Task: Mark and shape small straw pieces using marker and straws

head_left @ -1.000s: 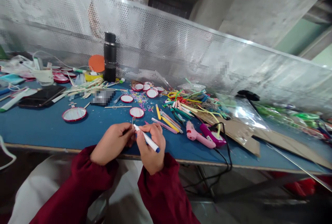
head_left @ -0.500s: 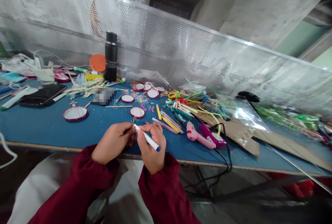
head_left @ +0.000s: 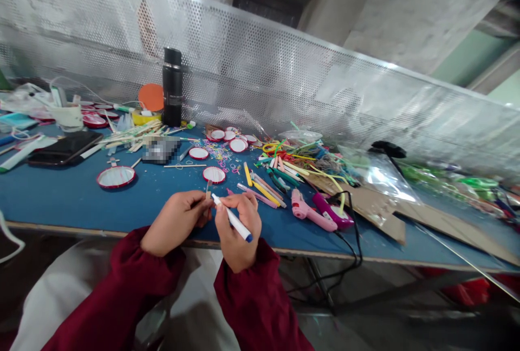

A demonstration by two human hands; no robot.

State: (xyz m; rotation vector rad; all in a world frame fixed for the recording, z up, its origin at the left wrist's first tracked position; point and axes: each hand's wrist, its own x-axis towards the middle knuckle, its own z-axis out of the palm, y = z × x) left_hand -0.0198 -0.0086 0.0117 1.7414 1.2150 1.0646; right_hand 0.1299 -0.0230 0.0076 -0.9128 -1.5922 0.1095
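Observation:
My left hand [head_left: 179, 218] is closed on a small flat wooden stick [head_left: 208, 190], whose upper end sticks out above the fingertips. In my right hand [head_left: 239, 232] is a white marker [head_left: 235, 221] with a blue end, held like a pen. Its tip points up and left, close beside the stick; whether they touch I cannot tell. Just beyond the stick lies a round white disc with a red rim [head_left: 214, 175]. A larger red-rimmed disc [head_left: 116, 176] lies to the left.
Several coloured pens [head_left: 266, 191] lie right of my hands, then a pink glue gun [head_left: 311, 211] and a purple device [head_left: 331, 212] with a black cable. A black bottle [head_left: 173, 88] stands by the perforated metal screen [head_left: 260, 53]. A phone [head_left: 65, 149] and wooden sticks [head_left: 134, 133] lie left.
The stick in my left hand shows more clearly above the fingers, and the marker tip is now slightly right of it. The view has shifted a little; the other things stay put.

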